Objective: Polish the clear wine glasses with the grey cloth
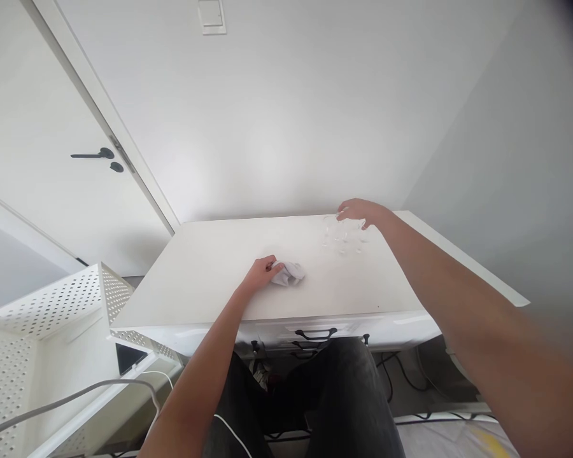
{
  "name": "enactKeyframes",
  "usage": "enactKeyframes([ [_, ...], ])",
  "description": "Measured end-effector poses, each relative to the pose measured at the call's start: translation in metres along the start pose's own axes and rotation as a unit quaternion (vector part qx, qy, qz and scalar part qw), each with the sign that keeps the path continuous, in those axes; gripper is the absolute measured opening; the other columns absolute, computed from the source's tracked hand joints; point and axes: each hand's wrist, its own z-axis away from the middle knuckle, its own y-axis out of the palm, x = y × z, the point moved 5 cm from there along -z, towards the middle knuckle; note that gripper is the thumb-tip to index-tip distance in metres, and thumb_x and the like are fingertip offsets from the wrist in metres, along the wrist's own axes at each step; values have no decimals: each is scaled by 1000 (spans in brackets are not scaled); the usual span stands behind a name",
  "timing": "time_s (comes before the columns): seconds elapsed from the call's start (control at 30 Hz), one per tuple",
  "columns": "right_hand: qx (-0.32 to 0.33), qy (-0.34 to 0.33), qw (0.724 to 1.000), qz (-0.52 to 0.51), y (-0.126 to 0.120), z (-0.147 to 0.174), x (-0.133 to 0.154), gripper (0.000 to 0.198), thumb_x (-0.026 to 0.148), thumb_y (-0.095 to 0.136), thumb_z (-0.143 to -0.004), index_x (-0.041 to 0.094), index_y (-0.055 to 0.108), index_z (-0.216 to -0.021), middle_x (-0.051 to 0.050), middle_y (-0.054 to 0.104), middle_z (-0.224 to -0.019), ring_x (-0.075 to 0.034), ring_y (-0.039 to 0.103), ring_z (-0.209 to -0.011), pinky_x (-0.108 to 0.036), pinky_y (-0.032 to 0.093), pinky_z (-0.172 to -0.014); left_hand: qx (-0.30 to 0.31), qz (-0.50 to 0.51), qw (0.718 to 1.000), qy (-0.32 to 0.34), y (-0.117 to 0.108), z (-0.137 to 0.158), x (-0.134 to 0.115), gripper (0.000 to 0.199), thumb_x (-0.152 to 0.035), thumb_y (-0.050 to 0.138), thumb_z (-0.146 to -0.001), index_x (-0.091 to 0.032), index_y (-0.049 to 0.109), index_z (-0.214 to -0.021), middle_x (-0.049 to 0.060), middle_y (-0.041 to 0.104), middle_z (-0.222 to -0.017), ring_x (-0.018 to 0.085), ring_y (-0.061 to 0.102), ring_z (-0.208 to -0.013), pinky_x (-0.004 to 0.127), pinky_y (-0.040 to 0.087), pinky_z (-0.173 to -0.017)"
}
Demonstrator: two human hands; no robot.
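My left hand (262, 270) rests on the white tabletop (210, 267) and grips a small crumpled white cloth (290, 273). My right hand (360, 212) reaches to the far right part of the table, fingers curled over the rims of several clear drinking glasses (342, 235) that stand close together. Whether the hand grips one of the glasses is hard to tell; the fingertips touch or hover just above them.
A white perforated metal shelf (52, 305) stands at the left, with a grey cable (76, 391) below it. A white door with a black handle (95, 154) is at the back left. Drawer handles (315, 333) and cables show under the table's front edge.
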Motion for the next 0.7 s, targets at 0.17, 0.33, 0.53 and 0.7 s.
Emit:
enactKeyframes([
  [0.17,87,-54,994,-36,11,-7,-4,60,33,90,-64,29,71,-121,-18,62,-134,-34,65,-105,-41,63,-63,-3,-10,1000,7,0,0,0,48,-58,55,-92,-21,29,-73,-5,27,-66,11,25,-62,27,21,-60],
  [0.33,70,-52,996,-35,11,-3,-6,49,30,90,-67,28,73,-113,-16,62,-136,-31,67,-103,-40,64,-65,-1,-9,1000,11,1,0,1,48,-59,54,-91,-21,30,-73,-5,28,-66,12,26,-62,27,22,-60],
  [0.53,63,-22,995,-75,10,12,3,38,31,87,-74,29,74,-109,-14,65,-129,-31,67,-105,-44,66,-69,2,-5,1000,7,1,-1,2,48,-60,54,-91,-21,31,-73,-5,28,-66,11,26,-61,27,21,-59],
  [0.7,-10,17,996,-85,17,11,10,39,44,81,-80,20,70,-108,-21,62,-131,-37,65,-109,-48,66,-65,2,-12,1000,12,0,-1,1,48,-60,54,-92,-21,32,-73,-5,29,-66,11,27,-62,27,22,-60],
])
